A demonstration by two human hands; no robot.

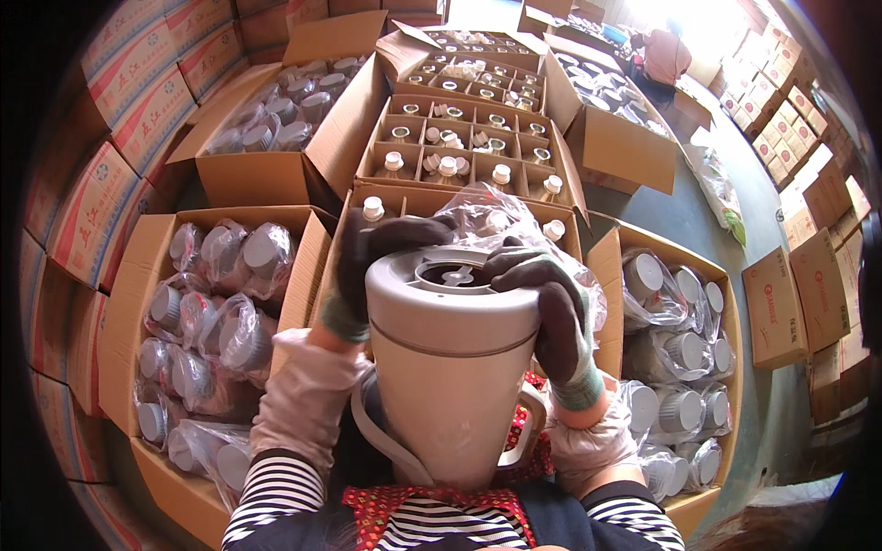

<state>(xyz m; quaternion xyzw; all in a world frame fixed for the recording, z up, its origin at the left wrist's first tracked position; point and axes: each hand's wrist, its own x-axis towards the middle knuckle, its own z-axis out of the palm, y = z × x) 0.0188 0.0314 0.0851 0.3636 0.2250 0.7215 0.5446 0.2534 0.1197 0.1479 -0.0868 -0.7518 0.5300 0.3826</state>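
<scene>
A grey thermos flask [450,395] stands close in front of my body, with its broad end up and a loop handle on either side. A round recess with a small grey fitting shows in that end. My left hand [361,262], in a dark glove, grips the flask's upper left side, fingers over the edge. My right hand [559,308], gloved too, holds the upper right side, fingertips at the recess rim. Behind the flask, a clear plastic bag [491,211] lies over an open divided carton [418,197] of bottle-like liners with white caps [501,174].
Open cartons of bagged grey-lidded flasks stand at left [119,321] and right [730,367]. More divided cartons [377,138] line the middle. Stacked cartons [92,220] wall the left side. Closed cartons [776,308] stand at right. Another person [666,55] is far back right.
</scene>
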